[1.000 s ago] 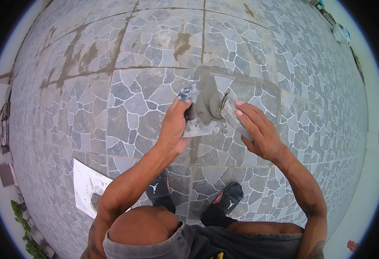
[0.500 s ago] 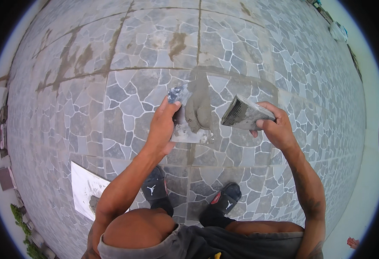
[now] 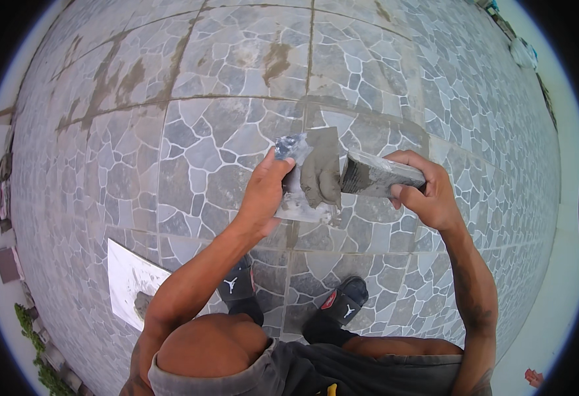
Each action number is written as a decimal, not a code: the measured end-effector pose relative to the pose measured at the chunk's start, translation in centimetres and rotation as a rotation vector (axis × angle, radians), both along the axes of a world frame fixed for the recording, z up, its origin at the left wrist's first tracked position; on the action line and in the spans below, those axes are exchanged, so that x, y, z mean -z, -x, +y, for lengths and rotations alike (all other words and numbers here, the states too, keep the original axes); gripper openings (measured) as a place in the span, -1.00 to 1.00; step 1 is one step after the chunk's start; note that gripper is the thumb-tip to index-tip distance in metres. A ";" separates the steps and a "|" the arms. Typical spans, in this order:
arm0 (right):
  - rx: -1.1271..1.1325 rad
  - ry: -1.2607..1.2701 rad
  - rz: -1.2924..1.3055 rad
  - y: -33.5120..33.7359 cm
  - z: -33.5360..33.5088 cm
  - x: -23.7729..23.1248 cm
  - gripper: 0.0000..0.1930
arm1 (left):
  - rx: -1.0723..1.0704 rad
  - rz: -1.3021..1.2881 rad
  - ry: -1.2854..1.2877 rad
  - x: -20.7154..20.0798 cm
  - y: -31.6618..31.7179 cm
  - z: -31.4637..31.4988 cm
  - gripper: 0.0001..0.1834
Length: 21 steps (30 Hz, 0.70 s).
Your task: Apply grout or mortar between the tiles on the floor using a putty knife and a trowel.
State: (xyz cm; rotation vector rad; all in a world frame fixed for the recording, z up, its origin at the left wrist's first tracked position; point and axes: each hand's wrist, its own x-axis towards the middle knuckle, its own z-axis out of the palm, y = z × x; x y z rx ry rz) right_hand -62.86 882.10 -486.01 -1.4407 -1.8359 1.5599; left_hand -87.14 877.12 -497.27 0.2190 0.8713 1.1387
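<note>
My left hand [image 3: 263, 191] grips the left side of a thin, shiny plate [image 3: 293, 208], held above the tiled floor. A thick heap of wet grey mortar [image 3: 319, 168] covers the plate's right part. My right hand [image 3: 428, 188] pinches a flat grey rectangular block [image 3: 385, 177], thumb below and fingers along the far edge. Mortar is smeared on the block, and its left end looks dark and ridged. That end is right beside the mortar heap; whether they touch I cannot tell.
Stone-patterned floor tiles [image 3: 223, 185] spread all around, with brown mortar stains [image 3: 277, 63] farther off. At lower left lies a white board [image 3: 126, 277] bearing a lump of mortar [image 3: 143, 303]. My sandalled feet [image 3: 345, 300] are just below my hands. Plants [image 3: 32, 330] line the left edge.
My left hand has moved the plate rightward. The block in my right hand has turned more level, and the gap between its left end and the mortar has narrowed.
</note>
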 end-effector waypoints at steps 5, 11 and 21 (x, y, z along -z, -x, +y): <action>-0.175 -0.305 -0.088 0.7 -0.6 0.0 -0.66 | 0.006 0.026 0.021 0.4 -0.4 -0.6 -0.52; -0.292 -0.338 -0.241 -0.5 -0.5 0.0 -0.65 | 0.025 0.010 -0.028 0.0 -1.3 -0.4 -0.54; -0.116 -0.106 -0.648 -8.9 4.4 6.8 -0.66 | -0.015 0.112 0.004 -0.2 -2.1 1.8 -0.41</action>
